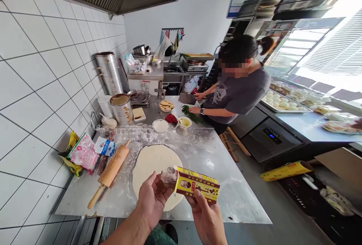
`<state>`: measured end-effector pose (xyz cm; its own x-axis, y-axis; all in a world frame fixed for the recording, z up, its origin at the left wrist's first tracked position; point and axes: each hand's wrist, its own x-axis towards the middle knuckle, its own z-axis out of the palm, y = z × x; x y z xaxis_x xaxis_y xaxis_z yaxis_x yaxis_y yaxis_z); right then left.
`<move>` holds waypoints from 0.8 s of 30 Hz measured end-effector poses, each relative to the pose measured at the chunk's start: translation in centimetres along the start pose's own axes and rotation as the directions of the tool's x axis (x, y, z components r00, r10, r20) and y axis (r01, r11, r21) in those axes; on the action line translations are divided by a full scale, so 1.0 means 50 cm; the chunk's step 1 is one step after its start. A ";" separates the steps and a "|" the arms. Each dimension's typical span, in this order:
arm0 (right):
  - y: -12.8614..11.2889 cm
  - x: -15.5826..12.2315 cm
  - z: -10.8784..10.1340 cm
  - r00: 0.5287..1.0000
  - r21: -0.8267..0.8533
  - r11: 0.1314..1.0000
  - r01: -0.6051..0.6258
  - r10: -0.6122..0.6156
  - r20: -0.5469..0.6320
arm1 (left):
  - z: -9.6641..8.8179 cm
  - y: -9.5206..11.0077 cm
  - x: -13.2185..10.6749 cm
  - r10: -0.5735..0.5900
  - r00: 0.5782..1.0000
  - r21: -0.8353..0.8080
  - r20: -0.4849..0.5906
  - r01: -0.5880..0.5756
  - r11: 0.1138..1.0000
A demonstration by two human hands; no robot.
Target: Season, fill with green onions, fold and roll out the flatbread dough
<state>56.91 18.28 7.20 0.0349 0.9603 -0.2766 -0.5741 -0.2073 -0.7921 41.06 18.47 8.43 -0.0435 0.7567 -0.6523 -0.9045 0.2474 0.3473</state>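
Observation:
Both my hands hold a small yellow seasoning box point(198, 186) with a picture on its side, just above the near edge of a floured steel table point(215, 150). My left hand point(152, 199) pinches a clear inner bag point(169, 175) sticking out of the box's open end. My right hand point(206, 218) grips the box from below. Under them lies a thin rolled-out round of dough point(154, 165). A wooden rolling pin point(110, 173) rests to the left of the dough.
Plastic packets point(85, 154) lie by the tiled wall. Further along the table are a bowl of flour point(160, 125), a small bowl point(185, 122), a plate of pastries point(166, 105) and metal tins point(121, 107). A co-worker point(237, 86) chops greens point(190, 113) at the far end.

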 end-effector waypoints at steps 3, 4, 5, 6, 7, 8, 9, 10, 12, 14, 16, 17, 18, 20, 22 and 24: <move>-0.007 -0.001 -0.012 1.000 -0.006 1.000 -0.009 0.009 0.002 | 0.012 -0.007 -0.003 -0.027 1.000 0.033 0.012 0.027 0.999; -0.008 -0.001 -0.019 1.000 -0.042 0.999 -0.004 0.004 0.015 | 0.016 -0.009 -0.004 -0.039 0.999 0.050 0.026 0.037 0.998; -0.008 -0.001 -0.027 1.000 -0.097 0.995 0.011 -0.009 0.029 | 0.021 -0.011 -0.004 -0.045 0.998 0.067 0.035 0.042 0.997; -0.007 -0.001 -0.036 0.999 -0.153 0.988 0.034 -0.028 0.045 | 0.024 -0.013 -0.003 -0.047 0.998 0.083 0.034 0.044 0.996; -0.006 0.000 -0.044 0.997 -0.199 0.978 0.058 -0.046 0.063 | 0.028 -0.015 -0.002 -0.048 0.999 0.093 0.025 0.046 0.995; -0.005 0.000 -0.053 0.995 -0.235 0.969 0.076 -0.059 0.081 | 0.030 -0.018 0.000 -0.050 0.999 0.097 0.006 0.049 0.994; -0.003 0.002 -0.061 0.993 -0.262 0.961 0.088 -0.065 0.094 | 0.032 -0.020 0.001 -0.052 0.999 0.098 -0.011 0.053 0.994; -0.001 0.003 -0.069 0.993 -0.277 0.956 0.093 -0.067 0.102 | 0.033 -0.022 0.003 -0.059 0.998 0.102 -0.015 0.060 0.993; 0.004 0.005 -0.080 0.993 -0.295 0.951 0.094 -0.067 0.100 | 0.033 -0.026 0.005 -0.072 0.997 0.108 -0.005 0.072 0.992; 0.006 0.006 -0.083 0.994 -0.304 0.948 0.097 -0.074 0.086 | 0.032 -0.029 0.006 -0.077 0.997 0.112 0.019 0.074 0.991; 0.004 0.006 -0.077 0.994 -0.259 0.962 0.091 -0.072 0.080 | 0.028 -0.031 0.007 -0.080 0.996 0.102 0.051 0.074 0.992; 0.002 0.005 -0.072 0.995 -0.222 0.972 0.079 -0.063 0.078 | 0.026 -0.031 0.007 -0.078 0.996 0.095 0.051 0.073 0.993; 0.000 0.005 -0.065 0.996 -0.171 0.983 0.063 -0.051 0.072 | 0.023 -0.031 0.007 -0.073 0.996 0.091 0.045 0.069 0.993; -0.001 0.007 -0.051 0.999 -0.034 0.999 0.015 -0.013 0.035 | 0.015 -0.032 0.008 -0.057 0.998 0.092 0.014 0.056 0.994; 0.003 0.011 -0.044 0.998 0.133 0.990 -0.050 0.056 -0.039 | 0.004 -0.030 0.014 -0.066 0.998 0.114 0.018 0.063 0.992; 0.012 0.018 -0.050 0.984 0.288 0.952 -0.103 0.139 -0.107 | -0.012 -0.019 0.026 -0.110 0.993 0.236 0.049 0.096 0.967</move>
<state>58.62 18.54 5.13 0.0420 0.8965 -0.4410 -0.7859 -0.2429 -0.5687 41.62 18.87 6.84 0.0772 0.7538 -0.6526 -0.7789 0.4542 0.4325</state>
